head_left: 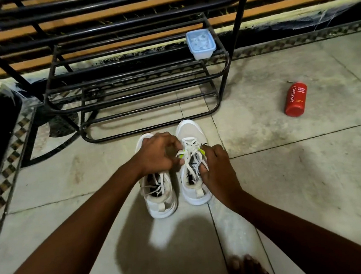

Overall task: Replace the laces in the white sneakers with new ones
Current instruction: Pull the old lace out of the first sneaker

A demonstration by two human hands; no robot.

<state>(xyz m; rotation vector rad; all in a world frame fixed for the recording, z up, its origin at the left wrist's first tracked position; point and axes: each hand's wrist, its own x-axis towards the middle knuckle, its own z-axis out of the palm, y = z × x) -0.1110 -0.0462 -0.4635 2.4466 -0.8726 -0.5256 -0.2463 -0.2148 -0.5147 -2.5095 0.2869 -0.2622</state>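
Sneakers: I see the pair on the floor point(287, 171), toes far, heels near me for reach.
Right sneaker point(194, 168): I work its lace point(190, 151) first.
Left hand point(158, 153): fingers curled, pinching lace at left eyelets.
Right hand point(216, 166): fingers pinch a lace strand, I judge to loosen it.
Left sneaker point(158, 195): waits, laces slack.

A home's tiled floor point(287, 171), with a black metal shoe rack point(140, 83) against the wall.
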